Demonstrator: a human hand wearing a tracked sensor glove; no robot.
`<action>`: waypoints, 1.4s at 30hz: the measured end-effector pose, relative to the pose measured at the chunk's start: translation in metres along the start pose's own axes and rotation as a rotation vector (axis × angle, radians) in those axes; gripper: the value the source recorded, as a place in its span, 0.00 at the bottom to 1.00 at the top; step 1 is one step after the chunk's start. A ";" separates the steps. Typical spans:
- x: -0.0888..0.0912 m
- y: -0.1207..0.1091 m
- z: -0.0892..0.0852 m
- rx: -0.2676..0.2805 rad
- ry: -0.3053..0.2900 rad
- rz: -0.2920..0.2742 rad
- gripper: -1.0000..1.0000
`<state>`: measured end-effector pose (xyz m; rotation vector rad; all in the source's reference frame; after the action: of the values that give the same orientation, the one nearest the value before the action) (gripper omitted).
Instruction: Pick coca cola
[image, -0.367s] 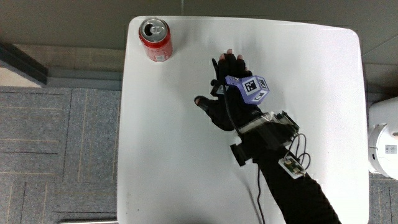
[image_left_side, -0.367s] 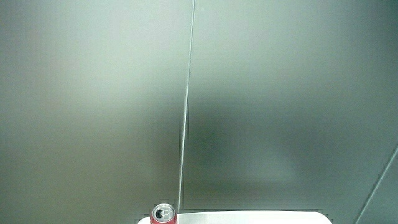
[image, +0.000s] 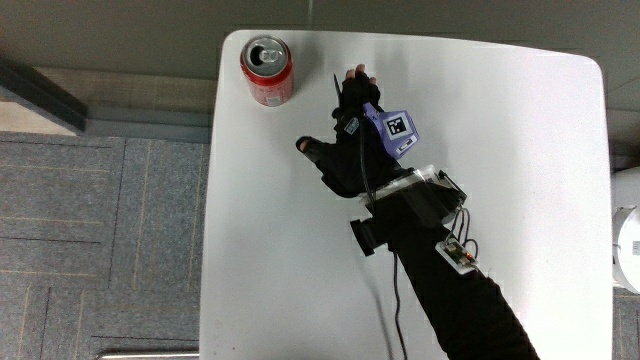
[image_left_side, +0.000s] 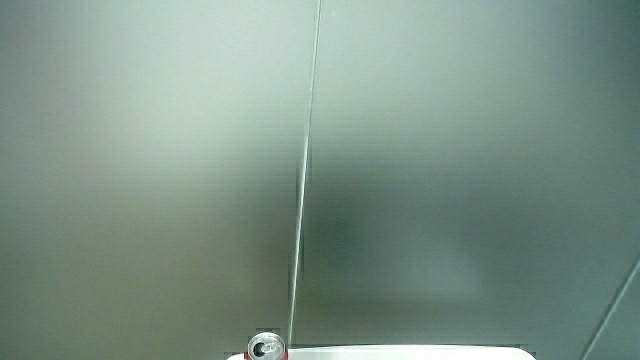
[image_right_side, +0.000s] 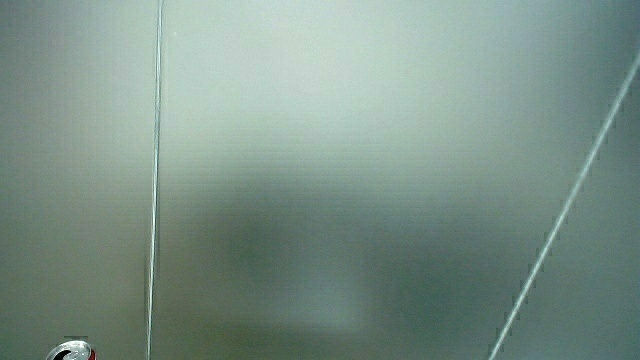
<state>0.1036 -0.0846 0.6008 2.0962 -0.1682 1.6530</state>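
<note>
The black-gloved hand (image: 352, 150), fingers loosely spread and holding nothing, hovers over the white table (image: 520, 150) near the upright red aluminium Coca-Cola can (image: 268, 71), which stands just ahead of its fingertips at the table's corner, seemingly positioned for a side grasp.

Office-like room, grey carpet tiles (image: 100, 230) on the floor, plain white table (image: 520, 150) with rounded corners, pale grey partition panels (image_left_side: 150, 150) with thin vertical seams in both side views
</note>
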 end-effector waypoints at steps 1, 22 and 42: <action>-0.001 0.002 -0.001 -0.003 0.006 0.006 0.50; -0.021 0.019 -0.006 0.054 0.094 0.116 0.53; -0.007 0.008 0.008 0.162 0.163 0.140 1.00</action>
<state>0.1065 -0.0964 0.5953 2.0945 -0.1348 1.9721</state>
